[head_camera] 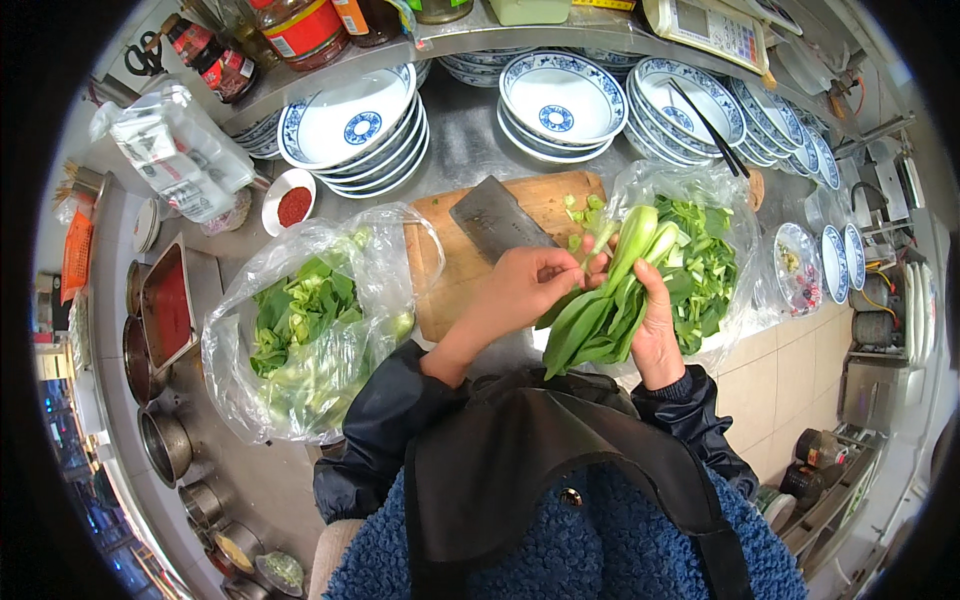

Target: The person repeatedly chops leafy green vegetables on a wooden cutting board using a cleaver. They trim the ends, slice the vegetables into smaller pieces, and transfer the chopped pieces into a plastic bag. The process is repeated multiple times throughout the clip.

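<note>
My right hand (654,337) holds a bunch of bok choy (611,307), its pale stem ends pointing up and its leaves hanging towards me. The fingers of my left hand (551,274) pinch a thin pale piece beside the stems. A cleaver (499,217) lies flat on the wooden cutting board (442,289), with small green scraps (586,210) near the board's far right corner. Cut greens (705,277) fill an open clear plastic bag at the right. Another clear plastic bag (232,352) at the left contains leafy greens (304,307).
Stacked blue-and-white bowls (562,97) line the back under a metal shelf (465,39) with jars and a scale (705,26). Black chopsticks (709,127) rest across one bowl. A small bowl of red powder (291,202) and a metal tray (166,304) stand left.
</note>
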`<state>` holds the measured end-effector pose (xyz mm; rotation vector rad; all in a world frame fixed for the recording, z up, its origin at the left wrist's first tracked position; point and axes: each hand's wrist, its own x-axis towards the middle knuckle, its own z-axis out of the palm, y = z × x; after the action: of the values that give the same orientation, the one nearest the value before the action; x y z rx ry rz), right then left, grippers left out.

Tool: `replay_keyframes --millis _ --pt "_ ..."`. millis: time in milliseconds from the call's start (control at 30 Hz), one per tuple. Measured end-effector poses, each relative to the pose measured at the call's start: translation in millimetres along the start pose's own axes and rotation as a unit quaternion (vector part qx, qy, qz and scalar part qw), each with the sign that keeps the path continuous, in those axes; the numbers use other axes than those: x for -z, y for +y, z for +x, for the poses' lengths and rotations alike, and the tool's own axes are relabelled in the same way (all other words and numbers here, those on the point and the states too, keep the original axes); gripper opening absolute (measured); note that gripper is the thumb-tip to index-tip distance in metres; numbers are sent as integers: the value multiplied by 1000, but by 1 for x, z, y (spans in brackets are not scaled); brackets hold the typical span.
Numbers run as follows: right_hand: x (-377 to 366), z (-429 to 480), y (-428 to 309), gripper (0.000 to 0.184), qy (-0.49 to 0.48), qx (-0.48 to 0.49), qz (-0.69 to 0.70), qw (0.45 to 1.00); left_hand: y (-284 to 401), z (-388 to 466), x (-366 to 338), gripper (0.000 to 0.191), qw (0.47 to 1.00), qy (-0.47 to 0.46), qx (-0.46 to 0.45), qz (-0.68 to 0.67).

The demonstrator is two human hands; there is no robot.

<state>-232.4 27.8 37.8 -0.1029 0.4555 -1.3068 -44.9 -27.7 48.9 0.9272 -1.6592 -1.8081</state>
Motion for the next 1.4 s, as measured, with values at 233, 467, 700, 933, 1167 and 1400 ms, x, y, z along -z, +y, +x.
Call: replay_keyframes --millis 233,467,700,933,1167,1400 --pt "19 -9 -5 57 1 32 18 999 -4 6 -19 16 992 -5 -18 -128" --pt "14 -10 -7 54 -21 24 74 997 -4 7 -22 17 995 4 -5 -104" --pt "11 -10 -30 48 28 56 -41 997 -8 0 -7 16 993 109 -6 -51" --pt "-15 -5 -3 44 89 36 -451 887 -17 -28 31 11 983 176 11 -54" --pt "-32 10 28 36 97 84 -425 896 -13 -52 20 6 982 122 -117 80" --pt "-16 -7 -18 41 132 97 -435 886 14 -64 36 14 776 176 -218 566"
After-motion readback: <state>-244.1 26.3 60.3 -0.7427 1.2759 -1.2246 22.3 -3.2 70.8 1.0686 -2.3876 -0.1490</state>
